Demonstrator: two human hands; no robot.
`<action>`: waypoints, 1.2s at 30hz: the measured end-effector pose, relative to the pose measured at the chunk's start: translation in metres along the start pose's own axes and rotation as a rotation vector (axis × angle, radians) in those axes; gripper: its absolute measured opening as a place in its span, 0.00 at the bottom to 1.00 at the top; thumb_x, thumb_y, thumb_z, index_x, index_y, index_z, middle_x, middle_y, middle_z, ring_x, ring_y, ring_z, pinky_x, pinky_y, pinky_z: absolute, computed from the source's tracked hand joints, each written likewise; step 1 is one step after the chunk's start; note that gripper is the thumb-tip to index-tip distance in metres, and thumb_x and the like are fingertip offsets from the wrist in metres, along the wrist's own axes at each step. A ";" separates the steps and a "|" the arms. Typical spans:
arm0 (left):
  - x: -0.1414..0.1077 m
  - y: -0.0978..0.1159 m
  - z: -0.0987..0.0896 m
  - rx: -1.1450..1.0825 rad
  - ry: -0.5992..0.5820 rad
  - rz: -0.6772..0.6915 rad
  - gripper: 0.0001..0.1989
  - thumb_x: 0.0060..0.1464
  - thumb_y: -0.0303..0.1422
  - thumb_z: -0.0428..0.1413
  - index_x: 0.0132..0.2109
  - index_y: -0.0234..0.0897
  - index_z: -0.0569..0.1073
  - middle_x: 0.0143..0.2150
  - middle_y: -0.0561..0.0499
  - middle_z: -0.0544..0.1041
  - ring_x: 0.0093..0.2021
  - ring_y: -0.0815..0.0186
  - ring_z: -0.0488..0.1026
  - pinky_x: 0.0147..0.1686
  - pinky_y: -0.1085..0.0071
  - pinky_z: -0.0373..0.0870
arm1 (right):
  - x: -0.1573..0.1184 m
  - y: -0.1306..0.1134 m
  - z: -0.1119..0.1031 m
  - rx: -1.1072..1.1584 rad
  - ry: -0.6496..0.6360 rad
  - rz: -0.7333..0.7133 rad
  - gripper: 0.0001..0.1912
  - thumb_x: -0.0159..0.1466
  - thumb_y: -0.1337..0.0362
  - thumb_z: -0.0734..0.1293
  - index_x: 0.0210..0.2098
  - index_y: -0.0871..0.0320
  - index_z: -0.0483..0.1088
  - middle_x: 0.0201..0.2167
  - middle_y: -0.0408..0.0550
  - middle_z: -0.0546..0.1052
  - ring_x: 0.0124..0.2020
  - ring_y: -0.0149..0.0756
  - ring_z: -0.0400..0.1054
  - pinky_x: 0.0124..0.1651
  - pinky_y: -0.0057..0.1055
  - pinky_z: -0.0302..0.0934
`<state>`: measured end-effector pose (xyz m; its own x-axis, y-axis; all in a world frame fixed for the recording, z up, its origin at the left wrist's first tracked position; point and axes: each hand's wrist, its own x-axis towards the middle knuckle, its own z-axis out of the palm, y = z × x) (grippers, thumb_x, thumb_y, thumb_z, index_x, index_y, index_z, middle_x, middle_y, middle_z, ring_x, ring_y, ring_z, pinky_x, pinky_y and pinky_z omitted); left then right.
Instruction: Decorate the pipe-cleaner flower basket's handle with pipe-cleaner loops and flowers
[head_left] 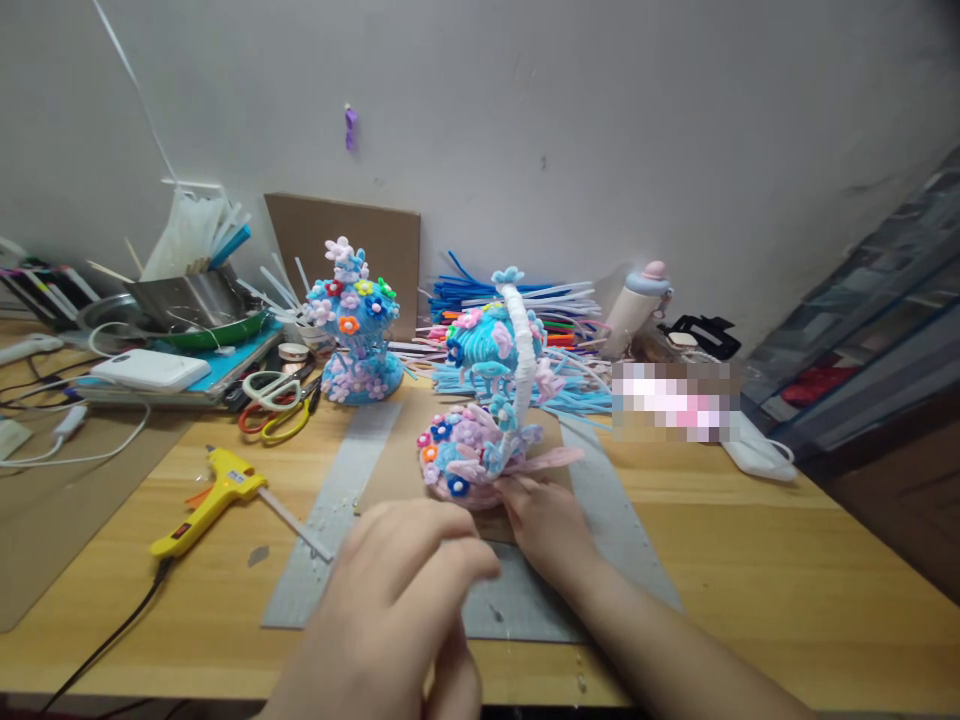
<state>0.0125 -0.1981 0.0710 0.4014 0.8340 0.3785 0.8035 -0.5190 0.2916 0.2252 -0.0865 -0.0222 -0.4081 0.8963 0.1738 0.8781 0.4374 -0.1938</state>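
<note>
A pipe-cleaner flower ornament (457, 455) stands upright in front of me. Small colourful flowers cover its pink base, and a white curved stem (523, 340) rises on the right side beside a blue rounded top (487, 345). My right hand (544, 525) has its fingers closed at the near right edge of the base; the fingertips are partly hidden. Closer to the camera, my left hand (405, 590) is raised and slightly blurred. Its fingers are bent, the thumb is apart from them, and nothing shows between them. A pink strip (551, 459) sticks out to the right above my right hand.
A second flower ornament (352, 330) stands behind on the left. The yellow glue gun (214, 500) lies left, its cord trailing off the front. Scissors (281, 405), bundled pipe cleaners (510, 295) and a bottle (637, 305) line the back. A grey mat (322, 530) lies beneath brown cardboard.
</note>
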 end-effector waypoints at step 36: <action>0.013 -0.025 0.062 0.095 -0.311 -0.143 0.16 0.49 0.21 0.46 0.38 0.36 0.76 0.42 0.43 0.81 0.55 0.55 0.72 0.64 0.42 0.49 | 0.000 0.001 -0.002 0.014 0.000 -0.008 0.15 0.68 0.68 0.58 0.47 0.54 0.74 0.44 0.48 0.79 0.44 0.41 0.73 0.45 0.34 0.59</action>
<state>0.0247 -0.1629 0.0143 0.3850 0.9216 0.0502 0.8925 -0.3856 0.2339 0.2267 -0.0861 -0.0199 -0.4151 0.8928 0.1749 0.8713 0.4454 -0.2060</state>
